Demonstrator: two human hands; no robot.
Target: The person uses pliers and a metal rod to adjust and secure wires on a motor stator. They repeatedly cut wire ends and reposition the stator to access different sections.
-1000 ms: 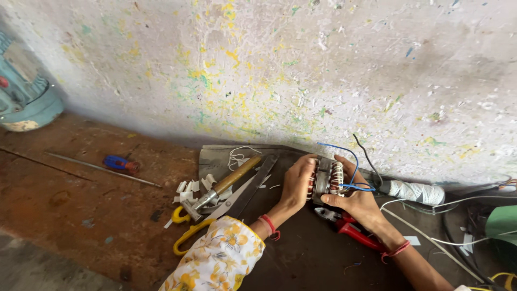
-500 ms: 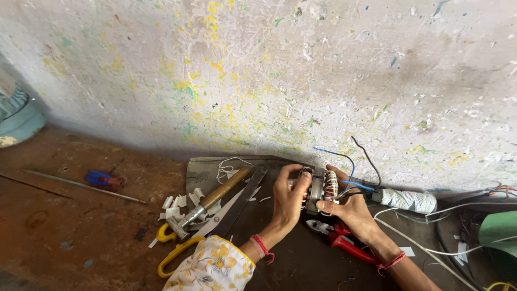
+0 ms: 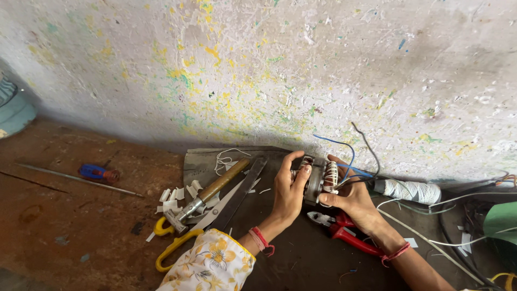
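My left hand [image 3: 287,189] and my right hand [image 3: 353,196] both grip a small motor stator [image 3: 318,178] with copper windings tied in white thread. It is held just above a dark mat [image 3: 301,258] near the wall. Blue and dark wires [image 3: 344,156] rise from the stator's right side. My left fingers wrap over its left end, my right fingers cup its right end. Red thread bands circle both wrists, and a floral sleeve [image 3: 207,267] covers my left forearm.
Left of my hands lie a wooden-handled hammer [image 3: 207,195], yellow-handled scissors [image 3: 186,234], a flat metal file [image 3: 239,191] and white paper scraps [image 3: 172,195]. Red-handled pliers [image 3: 344,233] lie under my right hand. A spool of white thread [image 3: 409,190] sits right; a blue-handled screwdriver [image 3: 97,173] lies left.
The view has swung slightly, so the tools and hands sit a little differently in frame. Both hands keep hold of the stator, shifting their fingers around it slightly.
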